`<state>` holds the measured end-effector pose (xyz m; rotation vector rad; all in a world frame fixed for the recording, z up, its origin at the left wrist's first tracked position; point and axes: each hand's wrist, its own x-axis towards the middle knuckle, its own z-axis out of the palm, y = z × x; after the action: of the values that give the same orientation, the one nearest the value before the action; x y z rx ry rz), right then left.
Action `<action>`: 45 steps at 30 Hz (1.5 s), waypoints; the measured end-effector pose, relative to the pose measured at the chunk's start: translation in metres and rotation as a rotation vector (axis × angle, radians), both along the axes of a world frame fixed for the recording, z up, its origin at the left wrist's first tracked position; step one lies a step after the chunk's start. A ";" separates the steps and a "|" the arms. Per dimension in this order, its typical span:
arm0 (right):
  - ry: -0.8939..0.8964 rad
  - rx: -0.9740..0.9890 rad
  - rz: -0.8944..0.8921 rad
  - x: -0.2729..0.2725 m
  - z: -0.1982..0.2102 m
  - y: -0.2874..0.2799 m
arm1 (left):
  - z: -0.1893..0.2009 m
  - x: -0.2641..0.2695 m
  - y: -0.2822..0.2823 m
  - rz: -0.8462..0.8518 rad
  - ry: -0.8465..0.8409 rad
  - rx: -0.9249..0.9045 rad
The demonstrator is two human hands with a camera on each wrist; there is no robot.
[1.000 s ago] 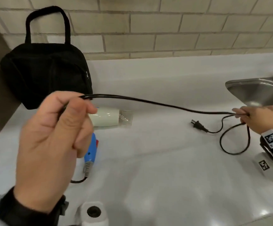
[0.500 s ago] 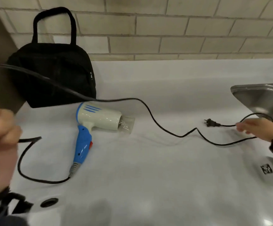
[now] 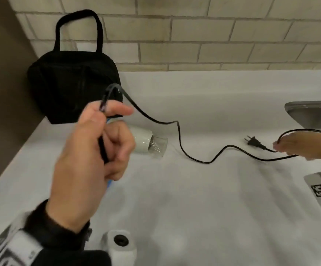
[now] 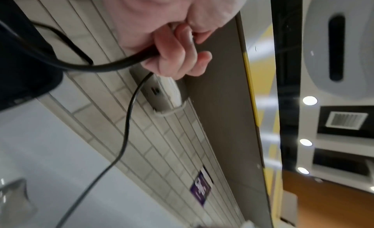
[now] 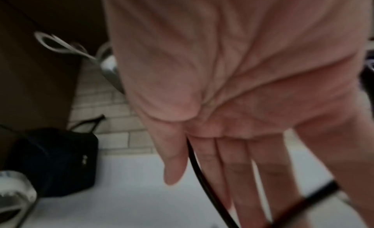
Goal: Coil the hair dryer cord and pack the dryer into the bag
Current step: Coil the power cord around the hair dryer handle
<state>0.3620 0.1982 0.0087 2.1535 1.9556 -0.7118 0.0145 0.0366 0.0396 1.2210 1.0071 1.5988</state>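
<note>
A white and blue hair dryer [image 3: 146, 142] with a clear nozzle lies on the white counter [image 3: 203, 208], partly hidden behind my left hand [image 3: 115, 131]. My raised left hand grips a folded bight of the black cord [image 3: 179, 135], fingers curled round it [image 4: 178, 55]. From there the cord [image 4: 127, 127] sags to the counter and snakes right to my right hand [image 3: 299, 146]. That hand pinches the cord [image 5: 198, 172] between thumb and forefinger [image 5: 202, 175], a loop arching over it. The plug [image 3: 253, 142] lies just left of it. The black bag [image 3: 73, 89] stands upright at back left.
A steel sink [image 3: 313, 112] sits at the right edge, just behind my right hand. A brown partition [image 3: 2, 93] closes off the left side and a tiled wall [image 3: 194, 45] runs behind the counter. The bag [image 5: 54, 162] leans against the wall.
My left hand came from the low left edge up to the centre with a fold of cord, now covering the dryer's handle. The right hand stays by the sink, with a loop over it.
</note>
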 end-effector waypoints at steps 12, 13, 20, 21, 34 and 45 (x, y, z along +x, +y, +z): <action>0.238 0.433 0.260 -0.053 0.031 -0.035 | -0.033 0.062 0.016 -0.429 0.394 -0.065; 0.248 0.315 0.279 -0.058 0.035 -0.041 | -0.035 0.062 0.018 -0.437 0.401 -0.074; -0.016 0.253 -0.008 -0.010 -0.022 0.008 | -0.038 0.054 0.016 -0.426 0.399 -0.032; -0.040 0.219 -0.096 0.002 -0.035 0.012 | -0.039 0.052 0.016 -0.418 0.384 -0.031; 0.102 0.634 0.318 -0.024 0.019 -0.029 | -0.047 0.056 0.021 -0.442 0.393 -0.054; 0.214 0.640 1.065 -0.105 0.041 -0.067 | -0.045 0.030 0.014 -0.354 0.603 -0.024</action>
<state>0.2574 0.1315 0.0497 0.8524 3.2346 -0.1069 0.0449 0.0505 -0.0053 1.8052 1.0848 0.9551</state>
